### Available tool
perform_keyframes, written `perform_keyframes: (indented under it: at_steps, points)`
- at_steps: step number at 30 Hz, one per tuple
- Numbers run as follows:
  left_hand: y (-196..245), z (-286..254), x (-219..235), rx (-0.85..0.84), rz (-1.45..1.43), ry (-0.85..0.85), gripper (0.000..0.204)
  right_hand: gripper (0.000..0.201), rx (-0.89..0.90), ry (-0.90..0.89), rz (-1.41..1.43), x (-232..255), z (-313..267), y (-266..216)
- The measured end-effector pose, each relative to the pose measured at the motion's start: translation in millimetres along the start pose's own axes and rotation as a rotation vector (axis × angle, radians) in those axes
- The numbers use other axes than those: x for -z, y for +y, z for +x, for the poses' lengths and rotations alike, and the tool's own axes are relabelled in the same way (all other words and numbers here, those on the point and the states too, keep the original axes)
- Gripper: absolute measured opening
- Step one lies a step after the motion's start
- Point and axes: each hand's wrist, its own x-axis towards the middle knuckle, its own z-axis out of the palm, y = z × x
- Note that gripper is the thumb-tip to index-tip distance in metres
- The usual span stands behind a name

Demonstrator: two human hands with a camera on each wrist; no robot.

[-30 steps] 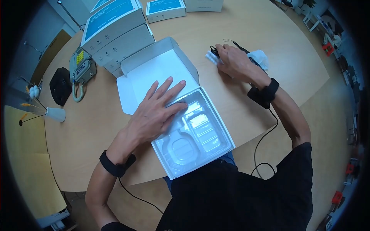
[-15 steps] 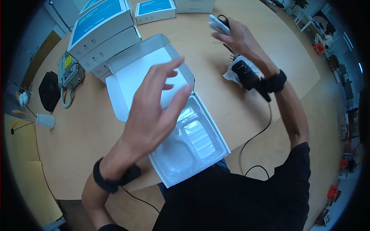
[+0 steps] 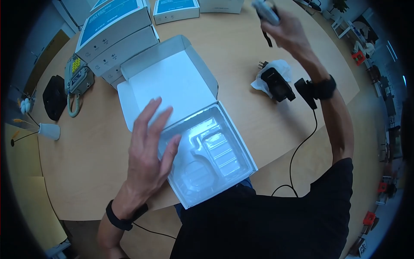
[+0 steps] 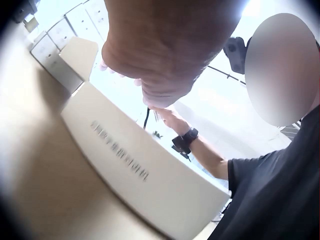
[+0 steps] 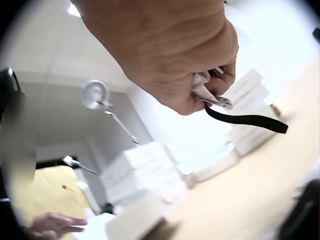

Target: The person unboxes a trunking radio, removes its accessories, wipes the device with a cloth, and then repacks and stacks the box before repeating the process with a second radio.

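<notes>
An open white box with a clear plastic tray in it sits at the table's near edge, its lid folded back. Over the tray's left side hovers my left hand, fingers spread and loosely bent, holding nothing. Raised above the far right of the table, my right hand grips a small pale bundle. From its fist hangs a black strap; the rest of the bundle is largely hidden by the fingers. Below that hand, a black power adapter lies on crumpled white wrapping.
Stacked blue-and-white boxes stand behind the lid, with another blue-topped box farther back. At the left are a desk phone, a black pouch and a white vase. A cable trails from the right wrist.
My right hand has lifted the pale bundle off the table and carried it up and away to the far right. The left hand has come off the box and drawn back leftward.
</notes>
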Motion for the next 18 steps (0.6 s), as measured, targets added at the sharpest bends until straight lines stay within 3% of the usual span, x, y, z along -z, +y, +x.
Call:
perform_keyframes:
  at_steps: [1, 2, 4, 5, 6, 8, 9, 10, 12, 13, 15, 17, 18]
  points:
    - [3.4, 10.9, 6.0, 0.01, -0.119, 0.113, 0.061, 0.031, 0.204, 0.086, 0.148, 3.9, -4.4, -2.7]
    - [7.8, 24.0, 9.1, 0.018, -0.26, 0.187, 0.06, 0.032, 0.254, 0.022, 0.388, 14.1, -13.9, -15.4]
    - [23.5, 50.2, 8.4, 0.062, -0.388, 0.254, 0.06, 0.03, 0.108, 0.001, 0.705, 26.2, -49.4, -100.4]
    - [33.3, 63.6, 4.8, -0.027, -0.451, 0.306, 0.056, 0.025, 0.152, -0.128, 0.834, 30.9, -66.1, -117.0]
    - [37.7, 68.2, 7.0, -0.123, -0.511, 0.36, 0.052, 0.025, 0.038, -0.299, 1.068, 36.2, -78.7, -136.3]
    - [37.8, 62.8, 22.3, 0.006, -0.468, 0.011, 0.031, 0.034, -0.007, -0.26, 0.812, 5.2, -104.6, -109.5]
    - [39.5, 57.6, 23.9, 0.15, -0.554, -0.063, 0.014, 0.035, -0.001, -0.217, 0.832, -4.0, -116.0, -119.7]
    - [35.6, 49.8, 24.8, 0.157, -0.546, -0.069, 0.014, 0.036, 0.004, -0.171, 0.849, -12.5, -125.9, -129.5]
    - [18.3, 29.6, 25.0, 0.036, -0.178, -0.042, 0.015, 0.038, 0.034, -0.104, 0.775, -24.7, -138.4, -112.8]
    - [12.0, 21.4, 23.4, 0.042, -0.171, -0.04, 0.015, 0.038, -0.056, -0.132, 0.801, -23.8, -143.7, -102.9]
    - [7.1, 8.0, 19.8, 0.091, 0.052, -0.261, 0.021, 0.038, -0.143, -0.176, 0.821, -18.6, -148.8, -96.0]
    - [16.3, 3.4, 23.4, 0.067, 0.136, -0.253, 0.026, 0.041, -0.318, -0.358, 0.882, -10.7, -149.4, -95.0]
    - [20.5, 3.5, 24.2, 0.031, 0.221, -0.25, 0.031, 0.041, -0.319, -0.355, 0.882, -9.7, -150.5, -92.2]
